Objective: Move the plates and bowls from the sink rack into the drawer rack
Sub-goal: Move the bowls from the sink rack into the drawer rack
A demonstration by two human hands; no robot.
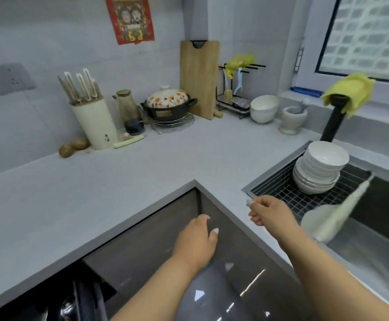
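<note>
Reaching right hand (270, 214), fingers loosely curled and holding nothing, toward stacked white bowls (319, 169) draining on sink rack (281, 193); left hand (199, 239) hanging relaxed, holding nothing.

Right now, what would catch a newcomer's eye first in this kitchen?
Probably the stack of white bowls on the wire sink rack at right, with two bare hands, left hand and right hand, reaching out empty in front of it. Then the yellow cloth draped over the black faucet behind.
</note>
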